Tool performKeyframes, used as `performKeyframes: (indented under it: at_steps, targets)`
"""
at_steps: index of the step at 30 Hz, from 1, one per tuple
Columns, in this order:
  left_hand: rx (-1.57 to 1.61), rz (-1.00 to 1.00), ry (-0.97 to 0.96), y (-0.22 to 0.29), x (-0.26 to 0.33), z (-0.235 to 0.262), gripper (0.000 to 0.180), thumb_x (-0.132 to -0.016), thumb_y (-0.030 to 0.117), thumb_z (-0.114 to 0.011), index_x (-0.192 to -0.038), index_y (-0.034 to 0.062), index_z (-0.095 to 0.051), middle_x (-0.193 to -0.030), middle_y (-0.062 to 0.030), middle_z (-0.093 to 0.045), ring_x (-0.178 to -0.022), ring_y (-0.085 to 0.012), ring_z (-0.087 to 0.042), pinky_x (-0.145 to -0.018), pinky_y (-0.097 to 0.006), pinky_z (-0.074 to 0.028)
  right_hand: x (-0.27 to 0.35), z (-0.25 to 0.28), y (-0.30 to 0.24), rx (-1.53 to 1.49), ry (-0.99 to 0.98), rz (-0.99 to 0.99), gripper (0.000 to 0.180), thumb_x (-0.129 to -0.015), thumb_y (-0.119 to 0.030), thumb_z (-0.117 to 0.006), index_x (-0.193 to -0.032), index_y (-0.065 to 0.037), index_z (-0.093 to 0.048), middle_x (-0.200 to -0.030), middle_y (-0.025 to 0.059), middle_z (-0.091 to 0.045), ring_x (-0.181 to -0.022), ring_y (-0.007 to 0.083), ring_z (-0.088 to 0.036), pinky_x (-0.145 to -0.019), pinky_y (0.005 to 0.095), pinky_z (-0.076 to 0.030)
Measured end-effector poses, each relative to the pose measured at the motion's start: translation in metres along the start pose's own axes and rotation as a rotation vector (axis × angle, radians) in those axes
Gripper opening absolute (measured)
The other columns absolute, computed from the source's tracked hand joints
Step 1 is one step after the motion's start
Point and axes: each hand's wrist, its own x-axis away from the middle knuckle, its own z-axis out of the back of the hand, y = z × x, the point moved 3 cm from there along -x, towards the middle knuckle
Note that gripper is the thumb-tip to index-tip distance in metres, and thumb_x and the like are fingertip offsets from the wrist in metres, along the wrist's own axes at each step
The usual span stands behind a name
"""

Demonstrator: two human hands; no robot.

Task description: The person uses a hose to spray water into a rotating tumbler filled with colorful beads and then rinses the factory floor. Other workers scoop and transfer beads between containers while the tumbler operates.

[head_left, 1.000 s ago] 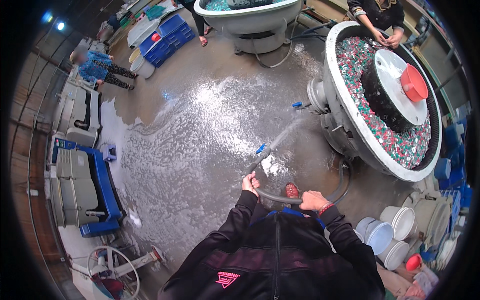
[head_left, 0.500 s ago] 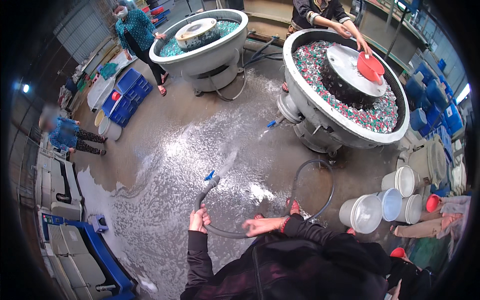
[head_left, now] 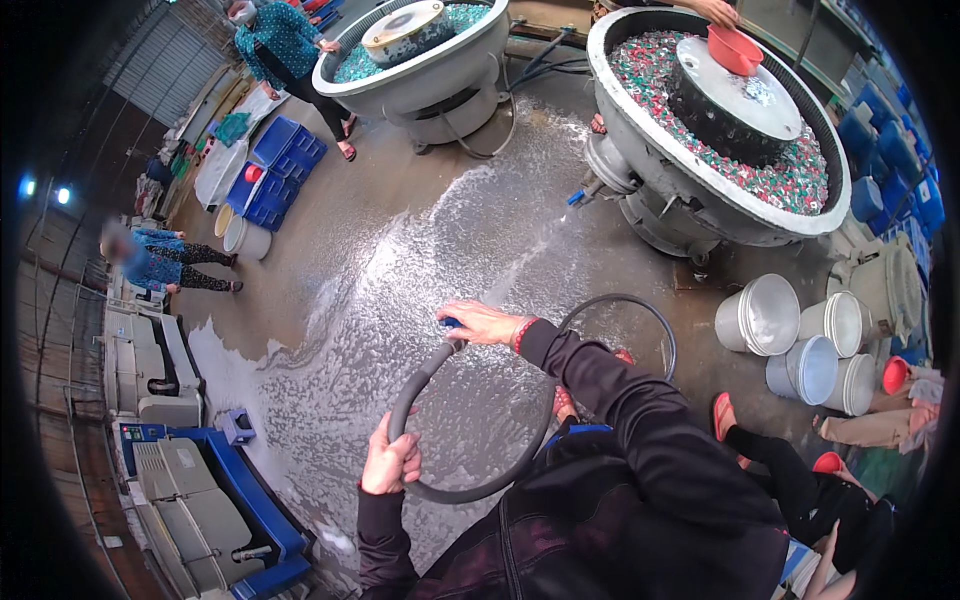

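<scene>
My left hand (head_left: 390, 458) is wrapped round a grey hose (head_left: 411, 390), which curves up in front of me and loops back beneath my right forearm. At its upper end my right hand (head_left: 482, 322) closes on a blue valve handle (head_left: 451, 322), the fingers partly covering it. Beyond that hand a pale streak of water (head_left: 497, 290) is visible over the wet, foamy floor (head_left: 330, 400). Farther off at the right, a second blue-handled valve (head_left: 577, 197) sits low on a round grey tumbling bowl (head_left: 640, 150) filled with small red, green and clear pieces.
Another tumbling bowl (head_left: 440, 90) holds green pieces. A co-worker's hand (head_left: 715, 12) is at a red scoop (head_left: 735, 50). White buckets (head_left: 765, 310) stand right, near a seated person's leg (head_left: 765, 450). Blue crates (head_left: 270, 200) and two people are left; grey-blue machines (head_left: 180, 470) line the near left.
My right hand has moved from the lower hose up and forward onto the valve handle at its end. My left hand keeps its hold. The view has shifted, so the surroundings sit differently.
</scene>
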Motion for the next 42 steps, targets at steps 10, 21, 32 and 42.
performKeyframes:
  at_steps: [10, 21, 32, 42]
  targets:
    - [-0.263, -0.172, 0.043, 0.032, 0.043, -0.022, 0.039, -0.084, 0.000, -0.047, -0.122, 0.0043, -0.041, -0.059, 0.0011, -0.039, -0.039, -0.0067, -0.035, -0.034, -0.023, -0.029, 0.020, 0.047, -0.039, 0.148, 0.097, -0.044, 0.025, -0.088, -0.025, -0.052, -0.097, -0.004, -0.061, -0.088, 0.0189, -0.060, -0.085, 0.0344, -0.059, -0.074, 0.0422, -0.047]
    - [-0.464, -0.533, -0.021, 0.103, 0.030, -0.183, 0.052, -0.081, -0.004, -0.054, -0.129, -0.0039, -0.034, -0.054, 0.0011, -0.044, -0.038, -0.0049, -0.040, -0.032, -0.022, -0.030, 0.070, 0.234, -0.076, 0.643, 0.684, -0.347, 0.013, -0.078, -0.014, -0.052, -0.080, -0.005, -0.062, -0.075, 0.0147, -0.061, -0.076, 0.0296, -0.061, -0.066, 0.0439, -0.044]
    - [-0.655, -0.639, -0.530, 0.165, -0.019, -0.373, 0.058, -0.080, -0.002, -0.059, -0.132, -0.0017, -0.034, -0.055, 0.0021, -0.045, -0.038, -0.0045, -0.039, -0.033, -0.021, -0.030, 0.214, 0.425, -0.006, -0.190, 1.630, -0.064, 0.034, -0.089, -0.020, -0.044, -0.060, -0.005, -0.055, -0.059, 0.0042, -0.054, -0.058, 0.0184, -0.053, -0.062, 0.0316, -0.039]
    - [-0.773, -0.781, -0.414, 0.170, -0.091, -0.454, 0.053, -0.079, -0.001, -0.058, -0.129, 0.0020, -0.042, -0.056, 0.0033, -0.048, -0.041, -0.0040, -0.043, -0.036, -0.021, -0.032, 0.262, 0.505, 0.059, -0.416, 1.429, 0.110, 0.040, -0.089, -0.027, -0.041, -0.065, -0.001, -0.060, -0.071, 0.0084, -0.057, -0.073, 0.0192, -0.054, -0.074, 0.0307, -0.040]
